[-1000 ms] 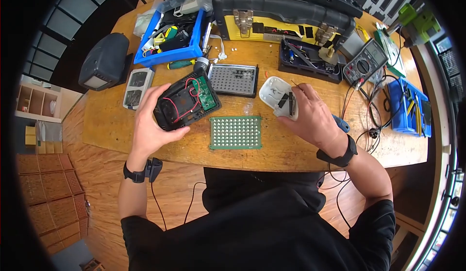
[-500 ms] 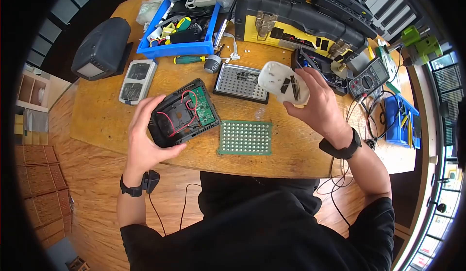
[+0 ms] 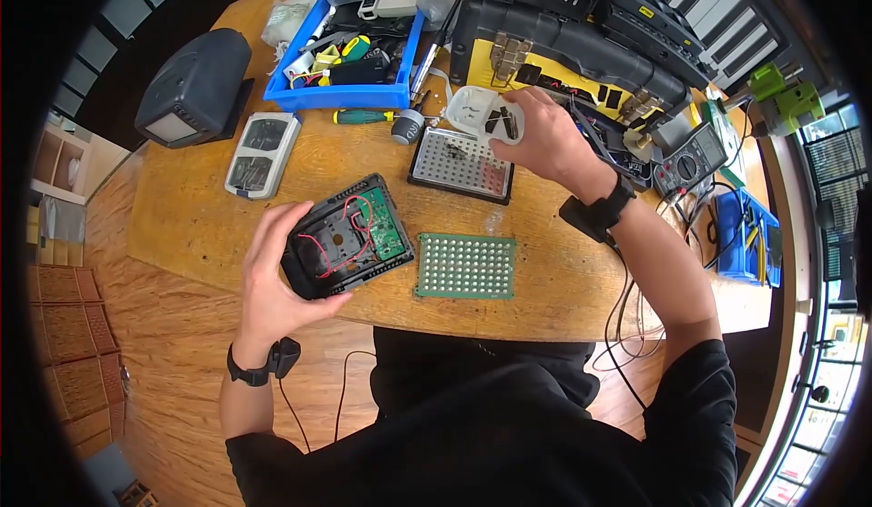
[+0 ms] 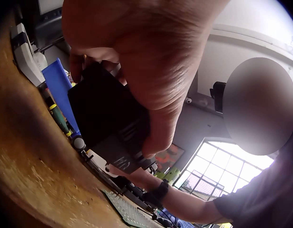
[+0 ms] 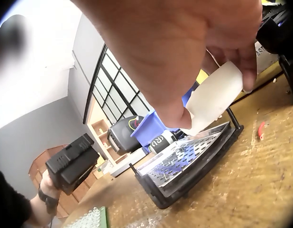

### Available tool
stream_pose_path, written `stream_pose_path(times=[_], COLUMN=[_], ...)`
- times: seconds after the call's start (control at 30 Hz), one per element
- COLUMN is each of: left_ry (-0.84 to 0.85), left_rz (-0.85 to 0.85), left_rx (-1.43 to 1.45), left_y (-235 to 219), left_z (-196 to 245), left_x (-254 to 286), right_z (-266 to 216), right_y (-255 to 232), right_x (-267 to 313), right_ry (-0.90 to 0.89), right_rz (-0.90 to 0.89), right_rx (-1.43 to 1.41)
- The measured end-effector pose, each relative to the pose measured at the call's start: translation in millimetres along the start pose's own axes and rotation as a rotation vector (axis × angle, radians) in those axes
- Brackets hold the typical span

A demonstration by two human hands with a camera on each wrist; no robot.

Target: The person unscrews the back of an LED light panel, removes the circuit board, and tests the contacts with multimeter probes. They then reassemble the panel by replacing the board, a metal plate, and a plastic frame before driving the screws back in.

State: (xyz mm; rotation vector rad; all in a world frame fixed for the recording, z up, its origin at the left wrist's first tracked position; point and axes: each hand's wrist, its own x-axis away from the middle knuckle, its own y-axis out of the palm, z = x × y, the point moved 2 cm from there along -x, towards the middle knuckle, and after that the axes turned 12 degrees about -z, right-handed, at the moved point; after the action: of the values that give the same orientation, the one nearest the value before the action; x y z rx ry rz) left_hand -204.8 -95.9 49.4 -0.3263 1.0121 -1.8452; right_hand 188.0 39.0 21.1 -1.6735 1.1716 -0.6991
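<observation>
Head view: your left hand grips the black housing at its left end, thumb stretched along the near side. The housing's long axis runs from near left to far right. Your right hand holds the white dish by its right end, between thumb and fingers. Note the governing relation: the dish lies left of your right hand, over the far edge of the perforated tray, whose long axis runs left to right, its right end angled towards you. Your right hand is nearer to this tray. The green board lies flat between you and the tray

Left wrist view: thumb and fingers span the housing, held clear of the table; its shaded face hides detail

Right wrist view: thumb and fingers pinch opposite sides of the dish, which is tilted beside the tray's far edge; contact between the two cannot be confirmed
</observation>
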Motion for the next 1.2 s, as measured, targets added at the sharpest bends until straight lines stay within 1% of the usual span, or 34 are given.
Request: stream_pose_path(times=[0.07,0.13,0.27,0.37,0.4,0.47,0.5,0.57,0.67,0.7,0.73,0.8,0.9,0.93,1.0,1.03,1.07,1.13,1.17,1.2], left_ry=[0.007,0.015,0.003,0.032,0.033,0.051,0.056,0.079,0.122,0.138,0.175,0.222,0.317,0.322,0.374,0.39,0.394,0.39,0.398,0.421], left_rz=[-0.002,-0.007,-0.026,-0.042,-0.045,-0.064,-0.07,-0.085,-0.12,-0.133,-0.164,-0.205,-0.245,-0.253,-0.295,-0.305,-0.339,-0.409,-0.411,-0.443], left_rx=[-0.001,-0.006,0.021,0.014,0.011,0.006,0.004,-0.006,0.024,0.032,-0.017,-0.065,-0.159,-0.161,-0.232,-0.206,-0.229,-0.223,-0.246,-0.245], left_y=[1.0,1.7,4.0,5.5,5.6,6.1,6.1,8.4,17.8,20.5,23.5,31.1,49.7,56.5,72.9,85.1,94.3,117.4,127.3,139.5], left_z=[-0.1,1.4,5.9,8.9,10.3,14.6,17.4,25.1,37.2,42.7,49.8,63.0,84.8,90.9,103.0,105.5,112.3,120.8,127.9,125.7], left_x=[0.7,-1.1,-4.9,-10.5,-13.1,-18.3,-21.4,-30.3,-47.1,-54.7,-63.7,-82.0,-113.4,-125.4,-149.1,-160.0,-170.4,-192.3,-198.4,-208.5], right_z=[3.7,6.4,6.2,8.0,9.6,9.8,9.3,4.7,-7.3,-5.1,-1.3,2.9,12.2,14.8,27.8,36.0,42.4,53.8,58.7,63.7], right_y=[-2.4,-7.1,-10.1,-11.1,-10.1,-10.2,-11.1,-17.2,-40.1,-48.0,-55.9,-72.1,-82.7,-79.2,-61.4,-53.9,-47.6,-40.1,-41.2,-43.0], right_x=[-4.6,-9.4,-11.7,-12.1,-11.3,-7.6,-4.8,6.9,40.2,57.9,75.6,112.8,174.3,193.0,224.7,234.9,243.5,257.4,262.9,268.5], right_ry=[0.024,-0.027,0.066,0.087,0.089,0.033,0.039,-0.043,-0.016,-0.105,-0.086,-0.158,-0.008,-0.001,0.081,0.124,0.129,0.166,0.177,0.179], right_rz=[-0.026,-0.062,-0.112,-0.126,-0.123,-0.054,-0.05,0.009,0.017,0.09,0.094,0.138,0.0,0.004,-0.065,-0.153,-0.149,-0.084,-0.06,-0.055], right_rx=[-0.002,0.047,0.022,0.012,0.009,0.02,0.018,0.007,-0.027,0.006,0.008,0.043,0.054,0.05,0.033,0.013,0.006,0.096,0.117,0.108])
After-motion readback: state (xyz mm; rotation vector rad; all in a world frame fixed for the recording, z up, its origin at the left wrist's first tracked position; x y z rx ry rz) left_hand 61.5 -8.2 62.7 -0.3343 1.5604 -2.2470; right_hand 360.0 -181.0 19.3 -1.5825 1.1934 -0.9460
